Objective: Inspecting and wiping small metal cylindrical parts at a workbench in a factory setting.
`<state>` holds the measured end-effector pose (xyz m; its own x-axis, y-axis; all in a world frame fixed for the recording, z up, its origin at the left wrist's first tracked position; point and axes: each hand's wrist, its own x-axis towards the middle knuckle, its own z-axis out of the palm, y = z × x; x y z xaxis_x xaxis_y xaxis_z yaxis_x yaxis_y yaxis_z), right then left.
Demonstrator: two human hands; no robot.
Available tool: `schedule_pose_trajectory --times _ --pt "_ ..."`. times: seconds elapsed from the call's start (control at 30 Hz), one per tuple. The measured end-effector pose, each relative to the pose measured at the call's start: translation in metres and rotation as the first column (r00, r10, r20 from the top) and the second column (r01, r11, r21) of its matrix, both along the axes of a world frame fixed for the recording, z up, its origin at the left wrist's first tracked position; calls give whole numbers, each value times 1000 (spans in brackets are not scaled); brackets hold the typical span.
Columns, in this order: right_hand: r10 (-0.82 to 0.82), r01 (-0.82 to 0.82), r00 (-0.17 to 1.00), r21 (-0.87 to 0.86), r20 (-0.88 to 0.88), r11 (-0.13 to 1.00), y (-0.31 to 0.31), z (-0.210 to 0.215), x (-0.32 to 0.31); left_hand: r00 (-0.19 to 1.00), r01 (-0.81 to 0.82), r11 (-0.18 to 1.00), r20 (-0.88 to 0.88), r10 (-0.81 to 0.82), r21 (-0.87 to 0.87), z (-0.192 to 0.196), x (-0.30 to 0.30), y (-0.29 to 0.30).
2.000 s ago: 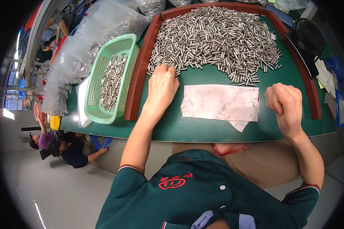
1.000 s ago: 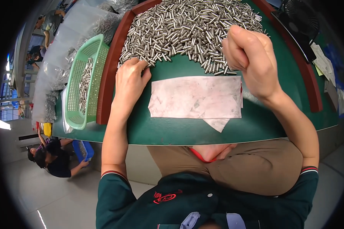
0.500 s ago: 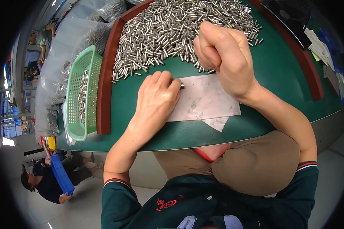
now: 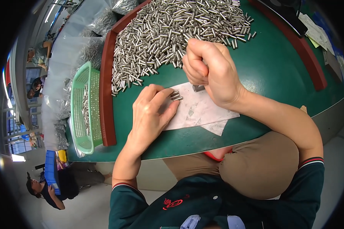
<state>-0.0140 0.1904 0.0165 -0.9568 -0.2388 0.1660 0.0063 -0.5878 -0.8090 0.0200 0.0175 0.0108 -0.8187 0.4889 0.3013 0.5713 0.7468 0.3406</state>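
Observation:
A large heap of small silver metal pins (image 4: 172,34) covers the far part of the green table (image 4: 271,65). A white sheet of paper (image 4: 198,110) lies near the front edge. My left hand (image 4: 153,110) rests flat on the sheet's left end, fingertips touching a small cluster of pins (image 4: 175,95). My right hand (image 4: 210,70) is a closed fist above the sheet's far edge, with a small grey metal piece (image 4: 198,88) showing just beneath it. What the fist holds is hidden.
A dark red raised rim (image 4: 106,95) borders the table on the left and the far right. Left of it stands a green plastic basket (image 4: 84,110) with pins in it, beside clear bags of pins (image 4: 70,53). Other people sit below at the left (image 4: 46,187).
My left hand slid from the pin heap down onto the paper, bringing a few pins. My right fist moved from the right side to above the sheet.

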Motion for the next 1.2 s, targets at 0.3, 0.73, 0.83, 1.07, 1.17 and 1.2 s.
schedule_pose_trajectory --times 0.3,0.73,0.83,1.07,1.17,1.2 --pt "49 -46 997 -53 59 998 -4 -3 1 999 -45 997 33 44 58 -4 1 2" --pt "94 -78 990 -142 110 987 -9 -6 0 997 -82 994 15 81 70 -6 3 5" --pt "66 -53 991 -116 116 992 -11 -5 2 996 -82 994 28 80 77 -5 2 5" --pt "62 -52 995 -127 79 991 -5 -7 -3 999 -45 999 -14 45 21 -4 2 6" --pt "78 -66 992 -118 103 991 -4 -9 -4 996 -6 991 -84 -6 -133 2 -1 9" --pt "68 -59 994 -104 91 993 -4 -10 -5 989 22 966 -134 -59 -258 5 -3 11"
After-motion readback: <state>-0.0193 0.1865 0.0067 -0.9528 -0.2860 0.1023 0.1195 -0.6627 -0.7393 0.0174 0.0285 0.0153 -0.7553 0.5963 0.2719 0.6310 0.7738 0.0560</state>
